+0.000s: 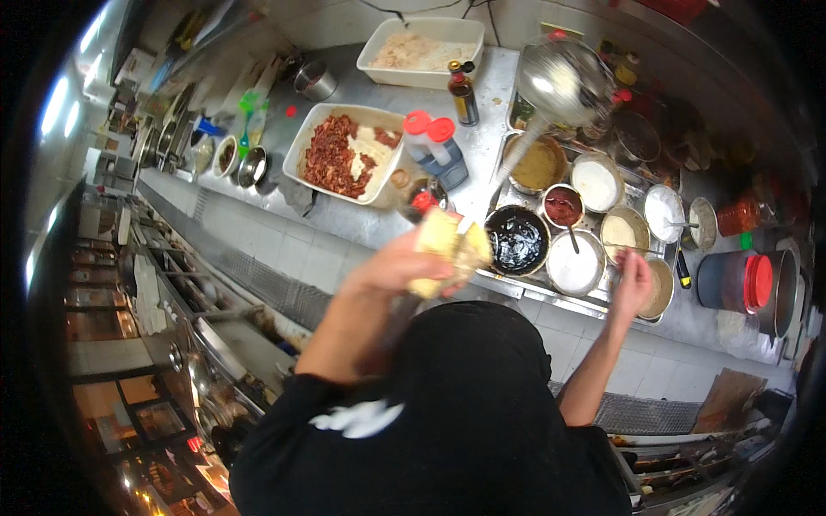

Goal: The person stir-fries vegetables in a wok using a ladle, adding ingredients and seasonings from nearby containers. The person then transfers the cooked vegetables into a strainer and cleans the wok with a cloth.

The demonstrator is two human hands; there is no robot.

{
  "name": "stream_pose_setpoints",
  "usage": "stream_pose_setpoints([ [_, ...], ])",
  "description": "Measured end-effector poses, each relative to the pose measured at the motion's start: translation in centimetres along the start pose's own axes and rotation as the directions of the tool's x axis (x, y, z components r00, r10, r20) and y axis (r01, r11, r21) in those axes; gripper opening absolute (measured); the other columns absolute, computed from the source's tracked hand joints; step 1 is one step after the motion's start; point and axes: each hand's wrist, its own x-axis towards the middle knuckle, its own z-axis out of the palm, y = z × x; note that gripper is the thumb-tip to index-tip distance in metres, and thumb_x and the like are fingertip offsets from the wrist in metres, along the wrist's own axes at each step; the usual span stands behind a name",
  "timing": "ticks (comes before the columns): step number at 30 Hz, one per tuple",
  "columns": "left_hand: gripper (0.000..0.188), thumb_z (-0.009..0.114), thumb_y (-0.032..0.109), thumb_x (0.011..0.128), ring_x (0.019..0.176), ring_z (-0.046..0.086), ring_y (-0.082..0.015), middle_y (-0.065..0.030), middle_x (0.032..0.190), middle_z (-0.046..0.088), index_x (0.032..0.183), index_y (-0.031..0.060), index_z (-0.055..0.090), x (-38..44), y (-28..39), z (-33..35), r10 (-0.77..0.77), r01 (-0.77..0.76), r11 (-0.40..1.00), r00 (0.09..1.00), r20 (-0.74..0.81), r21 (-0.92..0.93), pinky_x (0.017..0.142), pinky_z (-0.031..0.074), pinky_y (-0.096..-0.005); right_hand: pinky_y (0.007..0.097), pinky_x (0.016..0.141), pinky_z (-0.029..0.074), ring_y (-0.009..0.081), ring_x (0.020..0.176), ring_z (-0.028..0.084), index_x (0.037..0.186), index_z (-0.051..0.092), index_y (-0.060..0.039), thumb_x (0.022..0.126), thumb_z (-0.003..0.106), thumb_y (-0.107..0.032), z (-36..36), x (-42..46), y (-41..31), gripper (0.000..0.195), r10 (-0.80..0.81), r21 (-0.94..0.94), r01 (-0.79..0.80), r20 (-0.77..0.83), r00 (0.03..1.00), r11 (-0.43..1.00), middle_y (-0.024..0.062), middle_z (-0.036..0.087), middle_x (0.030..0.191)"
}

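Note:
My left hand (413, 264) grips a large long-handled metal ladle (561, 84), with a yellow wad (442, 248), perhaps a cloth or the handle's wrapping, in the same grasp. The ladle's bowl is raised over the far side of the seasoning tray and blurred. Between the fingers of my right hand (632, 284) is the thin handle of a spoon (623, 246), which reaches over a pot of pale yellow powder (624, 231). Beneath that hand stands a pot of tan powder (657, 290). Left of it are a pot of white granules (574, 267) and one of glossy dark sauce (516, 240).
On the steel counter (258, 200) sit a tub of dark red chopped food (335, 158), a tub of pale food (419, 55), red-capped squeeze bottles (439, 155) and a sauce bottle (462, 97). A red-lidded jar (729, 282) stands at right. Cooking equipment (219, 361) lines the left behind me.

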Motion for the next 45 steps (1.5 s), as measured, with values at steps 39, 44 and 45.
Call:
stream_pose_setpoints([
  [39,0.038,0.062,0.004,0.078,0.083,0.057,-0.0112,-0.0034,0.097,0.059,0.115,0.0013,0.054,-21.6,-4.8,-36.4,0.116,-0.102,0.992,0.969,-0.218,0.074,0.07,0.049,-0.0264,0.0451,0.074,0.052,0.0371,0.081,0.07,0.083,0.074,-0.0033,0.085,0.062,-0.059,52.6,-20.3,-7.4,0.057,0.218,-0.744,0.623,0.668,0.712,0.243,0.0216,0.07,0.078],
  [44,0.039,0.062,0.004,0.08,0.08,0.058,-0.0112,-0.0037,0.095,0.059,0.118,0.0011,0.052,-21.2,-4.2,-36.1,0.096,-0.088,0.995,0.972,-0.213,0.045,0.069,0.05,-0.0268,0.0429,0.071,0.052,0.0337,0.074,0.07,0.081,0.072,-0.0012,0.088,0.061,-0.057,52.3,-18.5,-7.9,0.057,0.24,-0.728,0.583,0.677,0.696,0.362,0.019,0.07,0.074],
  [45,0.04,0.062,0.004,0.08,0.079,0.058,-0.0114,-0.0038,0.094,0.059,0.119,0.0009,0.051,-21.1,-3.9,-36.0,0.097,-0.092,0.995,0.974,-0.204,0.033,0.068,0.05,-0.027,0.0421,0.07,0.052,0.0319,0.072,0.069,0.08,0.072,0.0001,0.089,0.059,-0.057,51.9,-17.8,-7.9,0.059,0.267,-0.731,0.542,0.667,0.696,0.414,0.0178,0.069,0.073],
])
